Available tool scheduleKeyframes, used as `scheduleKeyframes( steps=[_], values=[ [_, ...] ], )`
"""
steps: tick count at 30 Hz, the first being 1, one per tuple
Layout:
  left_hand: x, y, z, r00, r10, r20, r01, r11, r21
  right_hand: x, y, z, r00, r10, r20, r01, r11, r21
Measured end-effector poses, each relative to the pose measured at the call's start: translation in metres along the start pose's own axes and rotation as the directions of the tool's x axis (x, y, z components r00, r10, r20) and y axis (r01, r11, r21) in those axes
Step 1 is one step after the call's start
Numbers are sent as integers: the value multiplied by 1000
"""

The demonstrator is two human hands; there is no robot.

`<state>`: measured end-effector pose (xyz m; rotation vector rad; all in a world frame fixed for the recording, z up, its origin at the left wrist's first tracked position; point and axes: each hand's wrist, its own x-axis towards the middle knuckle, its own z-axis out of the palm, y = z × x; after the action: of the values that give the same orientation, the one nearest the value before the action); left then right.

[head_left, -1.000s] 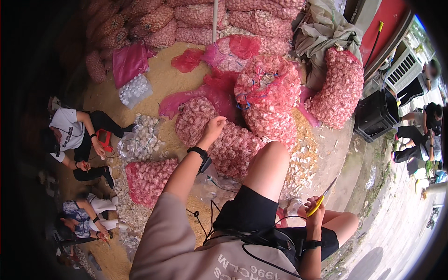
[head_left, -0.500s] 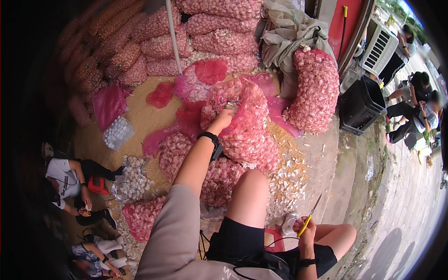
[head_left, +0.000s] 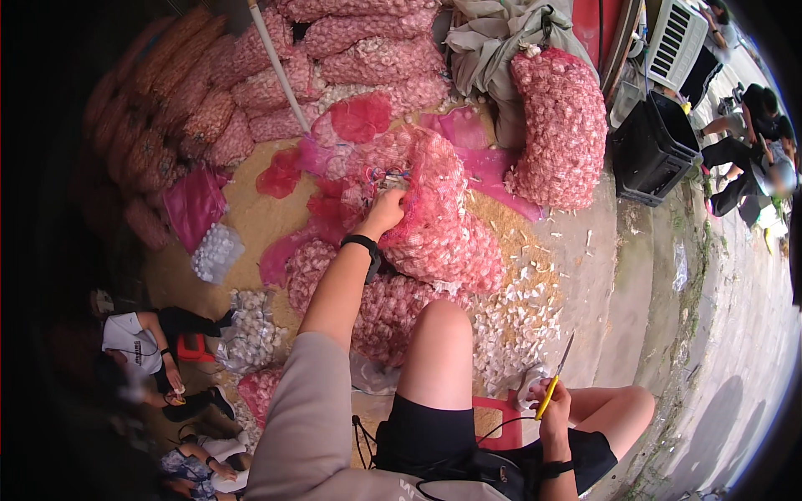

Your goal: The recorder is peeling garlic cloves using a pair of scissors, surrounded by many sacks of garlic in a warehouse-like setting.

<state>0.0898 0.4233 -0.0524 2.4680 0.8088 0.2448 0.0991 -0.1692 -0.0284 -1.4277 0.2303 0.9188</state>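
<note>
My left hand reaches forward with a dark watch on the wrist. Its fingers are curled at the loose mouth of a pink mesh sack of garlic and appear to grip the mesh; the fingertips are partly hidden. Blue string shows just beyond them. This sack leans over other full garlic sacks in front of my knee. Low on the right, my right hand is closed round yellow-handled scissors, slim metal blade pointing up and away. Beside that hand is a whitish, crumpled plastic thing.
Stacked garlic sacks fill the back, with a pale pole before them. A full sack stands at right, near a black bin. Garlic skins litter the ground. People sit at left and far right.
My left hand has drawn slightly back and down at the sack's mouth, its fingers more curled. The view has shifted a little. My right hand still holds the scissors.
</note>
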Motion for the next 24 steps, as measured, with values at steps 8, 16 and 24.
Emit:
scheduleKeyframes(
  steps=[8, 16, 24],
  values=[
    [-3, -21, -7, 968, 83, 237, -154, 941, 302, 3, 2, -3, 999, -2, 37, 0, 999, 43],
    [-25, 22, -26, 963, 238, 127, -269, 807, 526, -2, 3, -2, 1000, 11, -22, -11, 1000, 8],
    [-29, 16, -6, 963, 7, 269, -5, 1000, -8, -1, 4, -4, 1000, -18, 3, 18, 1000, 16]
  ],
)
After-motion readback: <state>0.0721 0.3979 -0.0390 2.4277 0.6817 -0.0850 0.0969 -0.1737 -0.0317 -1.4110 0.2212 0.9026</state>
